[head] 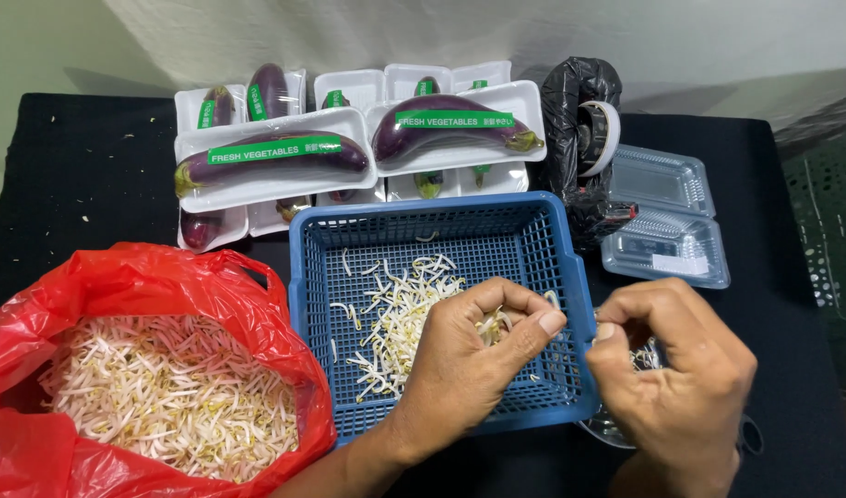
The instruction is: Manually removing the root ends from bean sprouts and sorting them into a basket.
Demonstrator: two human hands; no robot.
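Head view, looking down on a black tabletop [91, 157]. Left hand [469, 360] is over the near right part of a blue plastic basket [441, 235], fingers curled in a pinch — thumb and forefinger closed on a small bunch of bean sprouts [490, 323]. Right hand [676, 369] is just right of the basket's right rim, fingers bent inward, thumb and forefinger tips pressed together; a few sprouts show under the palm, but whether that grip actually has hold of any I cannot tell. The two hands are near each other, not touching.

A loose scatter of sprouts [395, 314] lies on the basket floor, mostly centre and near side. To the near left, an open red plastic bag [165, 277] holds a large heap of sprouts [165, 387].

Far side: white foam trays of purple eggplants [275, 157], wrapped, each with a green label strip — stacked in two layers. Right of them, a black plastic bag [570, 101] bundled around a roll of tape [603, 134]. Further right, two clear plastic clamshell boxes [667, 217], one partly over the other.
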